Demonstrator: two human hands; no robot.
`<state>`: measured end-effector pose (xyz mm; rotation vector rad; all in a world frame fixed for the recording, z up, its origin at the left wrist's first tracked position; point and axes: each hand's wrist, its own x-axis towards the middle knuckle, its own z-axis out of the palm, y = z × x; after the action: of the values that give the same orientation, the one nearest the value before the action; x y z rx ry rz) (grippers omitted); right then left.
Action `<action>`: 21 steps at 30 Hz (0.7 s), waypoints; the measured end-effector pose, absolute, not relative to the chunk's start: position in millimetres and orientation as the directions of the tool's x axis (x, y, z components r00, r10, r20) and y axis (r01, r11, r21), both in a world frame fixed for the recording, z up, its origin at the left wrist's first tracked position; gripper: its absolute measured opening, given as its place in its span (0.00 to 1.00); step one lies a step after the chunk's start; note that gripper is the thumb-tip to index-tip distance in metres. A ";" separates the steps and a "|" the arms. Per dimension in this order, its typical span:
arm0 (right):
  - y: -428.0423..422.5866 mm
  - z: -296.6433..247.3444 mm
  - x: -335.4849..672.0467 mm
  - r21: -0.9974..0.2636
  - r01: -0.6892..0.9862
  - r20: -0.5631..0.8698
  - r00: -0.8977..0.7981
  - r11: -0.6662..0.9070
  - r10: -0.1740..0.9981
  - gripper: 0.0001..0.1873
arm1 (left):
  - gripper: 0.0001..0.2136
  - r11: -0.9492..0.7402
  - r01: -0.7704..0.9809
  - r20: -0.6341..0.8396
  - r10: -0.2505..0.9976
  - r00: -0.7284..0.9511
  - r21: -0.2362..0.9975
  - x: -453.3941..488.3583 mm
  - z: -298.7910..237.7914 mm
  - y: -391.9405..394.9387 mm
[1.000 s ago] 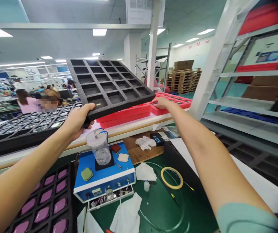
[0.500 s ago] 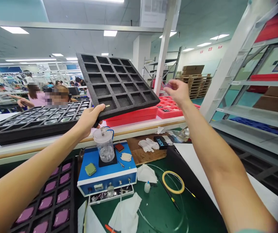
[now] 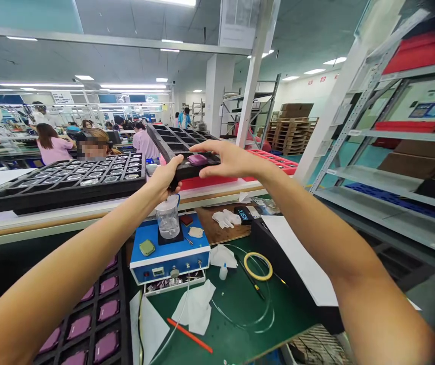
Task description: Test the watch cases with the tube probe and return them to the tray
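Observation:
My left hand (image 3: pixel 162 177) grips the near edge of a black foam tray (image 3: pixel 175 144) with square pockets, held tilted above the bench. A purple square piece (image 3: pixel 197 160) lies in a pocket near that edge. My right hand (image 3: pixel 232 159) reaches over the tray, fingers spread, its thumb and fingertips close around the purple piece. Whether they touch it is hard to tell. Most of the tray's surface is seen at a steep angle.
A foam tray of round glass pieces (image 3: pixel 65 177) sits on the bench left. Red foam trays (image 3: pixel 266 157) lie behind. Below my arms are a blue machine with a clear jar (image 3: pixel 170 263) and a purple-filled tray (image 3: pixel 99 304). Metal shelving (image 3: pixel 369 152) stands right; co-workers (image 3: pixel 52 144) sit beyond.
The tray has dropped lower and tips farther away. My right hand has moved left from beside the tray to over it, and a purple piece now lies in the tray.

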<state>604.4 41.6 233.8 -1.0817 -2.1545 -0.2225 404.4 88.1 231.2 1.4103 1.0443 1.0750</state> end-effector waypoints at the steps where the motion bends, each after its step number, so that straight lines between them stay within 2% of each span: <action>1: 34.9 226.5 599.7 -0.054 0.818 0.684 -0.388 0.573 0.618 0.38 | 0.13 -0.087 0.039 0.075 0.969 0.236 0.995 408.2 231.7 88.0; 3: 25.8 211.6 586.2 0.109 0.912 0.731 -0.343 0.395 0.591 0.35 | 0.13 -0.083 0.019 0.075 0.958 0.275 0.996 418.0 233.7 87.7; 6: 28.3 195.1 570.8 0.188 0.972 0.804 -0.235 0.141 0.546 0.25 | 0.13 -0.076 -0.016 0.077 0.946 0.315 0.997 435.3 240.0 88.5; 11: 59.2 194.4 587.5 0.167 0.983 0.874 -0.114 -0.071 0.472 0.22 | 0.12 -0.061 -0.016 0.063 0.927 0.371 0.998 469.1 255.0 98.5; 14: 77.3 204.2 618.7 0.139 0.981 0.885 -0.062 -0.135 0.462 0.22 | 0.17 -0.084 0.012 0.071 0.904 0.423 0.996 486.1 262.3 104.8; 17: 88.7 211.1 663.6 0.118 0.970 0.871 0.003 -0.214 0.491 0.21 | 0.24 -0.145 0.050 0.107 0.883 0.457 0.988 483.6 266.3 104.7; 21: 95.6 198.1 728.1 0.118 0.926 0.814 0.117 -0.358 0.570 0.23 | 0.31 -0.190 0.033 0.142 0.826 0.546 0.981 436.2 264.3 90.3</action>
<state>728.1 95.6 198.1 -1.9798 -1.4488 -1.1350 436.2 90.3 264.3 1.6153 0.7430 0.8467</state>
